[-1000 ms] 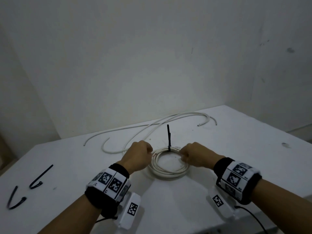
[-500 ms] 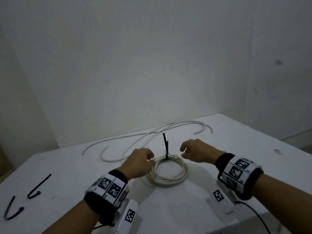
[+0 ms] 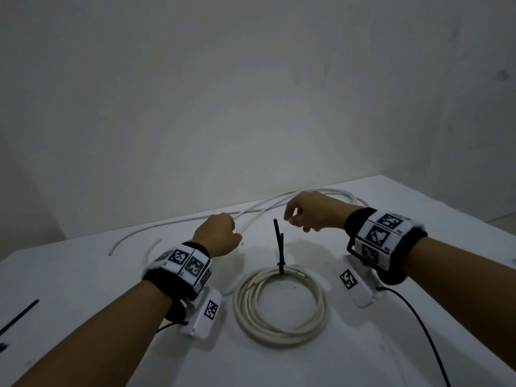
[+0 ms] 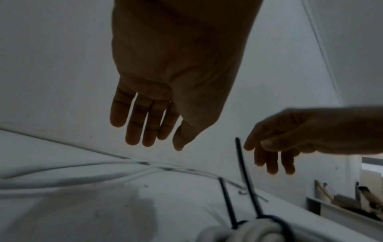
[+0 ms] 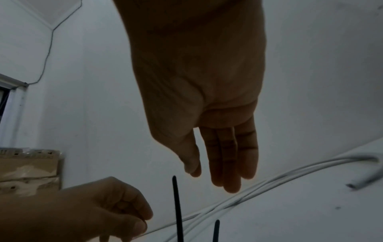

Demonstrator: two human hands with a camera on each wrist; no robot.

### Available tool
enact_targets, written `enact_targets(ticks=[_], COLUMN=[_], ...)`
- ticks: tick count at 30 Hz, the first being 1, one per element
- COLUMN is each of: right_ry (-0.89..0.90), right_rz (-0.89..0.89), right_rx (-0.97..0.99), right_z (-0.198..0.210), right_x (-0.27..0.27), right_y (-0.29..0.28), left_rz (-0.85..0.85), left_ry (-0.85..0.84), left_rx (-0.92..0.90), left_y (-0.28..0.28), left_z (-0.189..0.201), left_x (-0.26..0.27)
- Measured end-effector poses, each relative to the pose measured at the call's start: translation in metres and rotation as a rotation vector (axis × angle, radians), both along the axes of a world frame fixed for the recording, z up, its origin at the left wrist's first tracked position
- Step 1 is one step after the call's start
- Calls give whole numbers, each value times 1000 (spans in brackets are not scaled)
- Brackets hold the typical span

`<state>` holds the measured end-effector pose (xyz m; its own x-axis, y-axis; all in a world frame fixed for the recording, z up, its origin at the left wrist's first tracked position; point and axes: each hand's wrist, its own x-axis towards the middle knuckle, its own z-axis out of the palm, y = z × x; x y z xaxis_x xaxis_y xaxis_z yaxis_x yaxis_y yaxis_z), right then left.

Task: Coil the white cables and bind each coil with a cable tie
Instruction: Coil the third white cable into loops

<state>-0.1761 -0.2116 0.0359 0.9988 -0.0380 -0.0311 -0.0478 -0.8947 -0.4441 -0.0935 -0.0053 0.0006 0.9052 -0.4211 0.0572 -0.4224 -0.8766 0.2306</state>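
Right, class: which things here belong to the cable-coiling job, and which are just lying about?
Part of the job:
- coiled white cable
- black cable tie binding it
- loose white cables not yet coiled
- spare black tie
- left hand, right hand, both empty

Lying about:
- cardboard boxes

No words or numbers can be read; the wristbands (image 3: 386, 238) carry only black-and-white square markers.

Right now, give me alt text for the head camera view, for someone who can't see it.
A coil of white cable lies on a white table, bound by a black cable tie whose tails stick up. Both hands hover beyond it, empty: left hand, right hand. Loose white cables lie farther back.
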Motion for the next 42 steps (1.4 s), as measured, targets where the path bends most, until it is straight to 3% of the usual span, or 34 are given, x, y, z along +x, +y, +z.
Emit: enact_targets(ticks=[6,9,12,17,21,25,31,36,42], right_ry=[112,161,178,59,-155,-357,-201,-158,-354], right_rz=[96,107,103,104,41,-89,-266,-246,-128], right_rx=[23,11,28,18,39,-68,45,90,491], right_z=[-15,-17,-12,14,41,73,93,100,125], right_x=[69,87,97,96,86,70,33,-2,-45], right_y=[1,-1,-2,4,22,36,7,-3,22], left_rz=[18,17,67,6,-62,-154,-268,-231,-172], left_ry=[73,125,241,228,241,232,94,43,80], left_rx=[277,267,85,-318,-525,-692,-1161,-1305,-1392], left_y=[-28,-35,-31,-16,-9,1,46,69,77], left_z=[-32,-26,-3,63,114,150,209,213,179], left_x=[56,72,74,53,20,-17,-54,-70,-86])
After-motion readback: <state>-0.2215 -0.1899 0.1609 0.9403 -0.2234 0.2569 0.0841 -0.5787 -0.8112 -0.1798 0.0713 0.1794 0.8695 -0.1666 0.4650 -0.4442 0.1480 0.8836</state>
